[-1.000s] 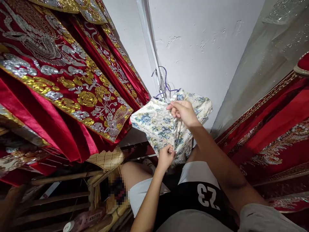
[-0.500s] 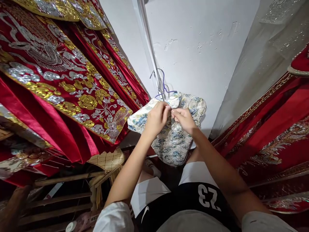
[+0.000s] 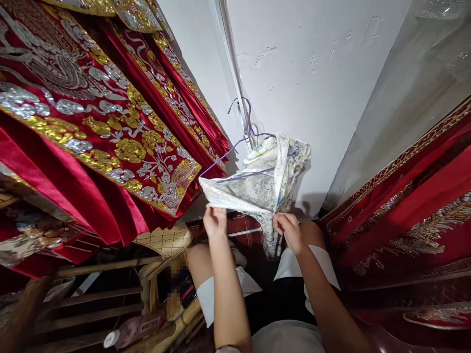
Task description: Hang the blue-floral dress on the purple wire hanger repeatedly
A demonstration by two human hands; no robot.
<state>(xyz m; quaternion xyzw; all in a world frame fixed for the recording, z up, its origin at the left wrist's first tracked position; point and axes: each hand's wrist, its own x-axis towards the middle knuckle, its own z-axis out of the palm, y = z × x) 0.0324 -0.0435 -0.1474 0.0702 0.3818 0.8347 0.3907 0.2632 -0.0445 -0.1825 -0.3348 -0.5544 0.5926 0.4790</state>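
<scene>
A white garment with a blue and green floral print (image 3: 259, 191) hangs from a purple wire hanger (image 3: 250, 122), which is hooked on a white vertical rail. Its front is spread apart, so the pale inside and part of the hanger show. My left hand (image 3: 216, 223) is closed on the garment's left edge and draws it outward and down. At the lower end of the opening, my right hand (image 3: 288, 228) pinches the other edge with curled fingers. Below the right hand, the hem hangs in folds.
Red satin garments with gold and silver embroidery (image 3: 128, 152) hang close on the left. More red embroidered cloth (image 3: 415, 220) lines the right side. A scuffed white wall (image 3: 312, 68) stands behind. A wooden bench (image 3: 99, 309) and a pink bottle (image 3: 136, 329) are at lower left.
My hands have parted from together at the collar and moved down, the left outward to the left. The garment front, closed before, is now open, and its left shoulder has slipped off the hanger.
</scene>
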